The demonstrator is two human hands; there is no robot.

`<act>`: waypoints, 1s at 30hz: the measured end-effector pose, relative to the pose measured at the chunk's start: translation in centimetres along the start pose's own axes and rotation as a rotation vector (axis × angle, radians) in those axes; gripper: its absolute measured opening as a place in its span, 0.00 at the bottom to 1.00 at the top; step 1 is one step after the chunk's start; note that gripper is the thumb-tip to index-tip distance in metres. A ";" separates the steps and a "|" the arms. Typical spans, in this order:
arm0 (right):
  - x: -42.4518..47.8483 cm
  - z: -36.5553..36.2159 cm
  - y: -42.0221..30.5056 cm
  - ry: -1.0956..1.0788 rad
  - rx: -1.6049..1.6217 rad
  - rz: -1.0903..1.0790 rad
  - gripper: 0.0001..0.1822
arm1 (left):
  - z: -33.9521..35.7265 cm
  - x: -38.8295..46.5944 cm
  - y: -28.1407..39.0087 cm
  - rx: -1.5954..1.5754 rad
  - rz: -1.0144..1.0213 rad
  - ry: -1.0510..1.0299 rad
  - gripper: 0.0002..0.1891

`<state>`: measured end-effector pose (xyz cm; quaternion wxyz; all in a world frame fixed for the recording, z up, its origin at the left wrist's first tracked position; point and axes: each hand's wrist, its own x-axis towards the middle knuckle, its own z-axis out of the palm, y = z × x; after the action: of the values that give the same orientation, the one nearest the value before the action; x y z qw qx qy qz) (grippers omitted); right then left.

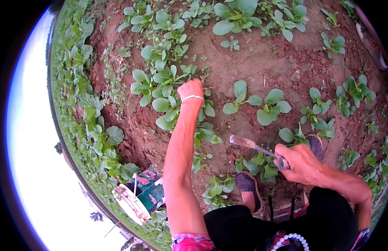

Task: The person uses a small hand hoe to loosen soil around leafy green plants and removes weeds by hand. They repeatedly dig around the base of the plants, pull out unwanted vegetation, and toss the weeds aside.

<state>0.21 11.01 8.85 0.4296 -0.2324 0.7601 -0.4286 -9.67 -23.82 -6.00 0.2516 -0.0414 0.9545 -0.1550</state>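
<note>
My left hand (191,89), with a pale band at the wrist, reaches into a row of broad-leaved green seedlings (162,105). Its fingers are closed at the base of a small weed (205,75) with thin stems, beside the leaves; the fingertips are hidden. My right hand (296,161) is closed around the handle of a small metal hand trowel (244,141), whose narrow, soil-marked blade points left above the bare soil. Below that blade stands a leafy seedling (264,166), close to my shoe.
A green bucket (148,191) with a white rim lies at lower left beside a leafy green bed (84,103). My two patterned shoes (246,182) are between seedlings. More young plants (271,108) grow in the reddish soil (253,69). Another person's shoe (371,47) shows at upper right.
</note>
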 end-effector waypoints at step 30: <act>-2.3 -1.2 2.4 -0.004 0.047 0.084 0.13 | -0.9 2.1 3.9 0.074 0.177 0.388 0.04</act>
<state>0.42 14.43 8.19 0.4540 -0.1911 0.7581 -0.4274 -11.90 -20.25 -7.45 0.0769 0.0823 0.9786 -0.1723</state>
